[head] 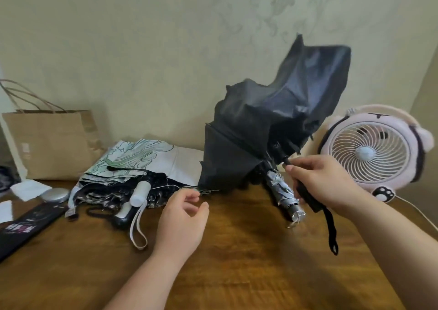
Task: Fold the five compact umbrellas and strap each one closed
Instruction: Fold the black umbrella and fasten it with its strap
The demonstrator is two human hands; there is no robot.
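Note:
My right hand grips the black handle of a black umbrella whose loose canopy billows up towards the wall; its wrist strap hangs below my fist. My left hand hovers over the table near the canopy's lower edge, fingers loosely curled, holding nothing. A folded silver patterned umbrella lies on the table under the black one. To the left lies a heap of unfolded umbrellas: a white one with green line drawing and a dark patterned one, with a white handle and loop.
A pink desk fan stands at the right with its cable trailing off. A brown paper bag stands against the wall at left. A long black box, a silver case and white papers lie on the wooden table.

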